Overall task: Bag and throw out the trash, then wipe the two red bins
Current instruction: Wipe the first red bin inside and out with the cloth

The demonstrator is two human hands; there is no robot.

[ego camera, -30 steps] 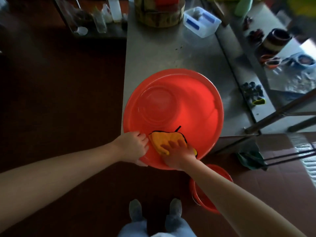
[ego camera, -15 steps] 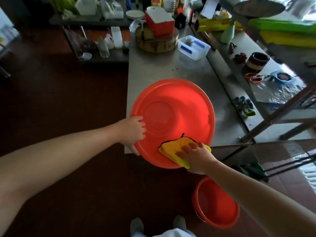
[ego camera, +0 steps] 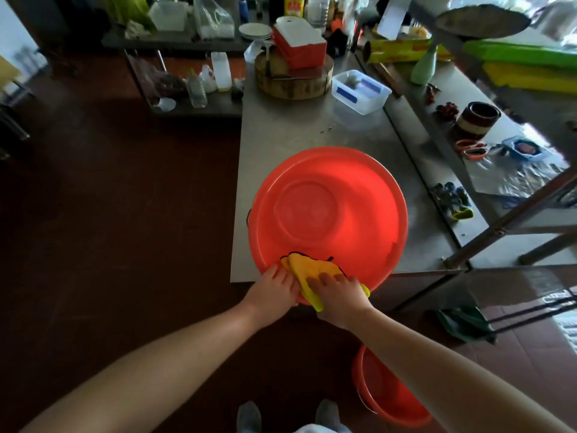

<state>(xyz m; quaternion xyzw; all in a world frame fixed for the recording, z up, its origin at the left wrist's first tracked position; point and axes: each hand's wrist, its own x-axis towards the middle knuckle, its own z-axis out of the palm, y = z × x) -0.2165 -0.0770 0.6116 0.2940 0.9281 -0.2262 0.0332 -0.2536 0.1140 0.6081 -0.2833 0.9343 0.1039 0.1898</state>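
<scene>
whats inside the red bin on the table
A yellow cloth on the near wall of the round red plastic bin, under the right hand. The wall beneath it is hidden.

pretty bright orange-red basin (ego camera: pixel 359 195), yellow cloth (ego camera: pixel 312 270) with thin black edging, second red bin (ego camera: pixel 384 398), dull grey steel table (ego camera: pixel 281 135), dark reddish-brown floor (ego camera: pixel 125 214), red box (ego camera: pixel 299 45) with a white lid, clear tub (ego camera: pixel 360 90) with blue strips, brown jar (ego camera: pixel 476 120) with a cream band

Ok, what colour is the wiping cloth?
The cloth is yellow with black edging; the head view shows it clearly.
</scene>
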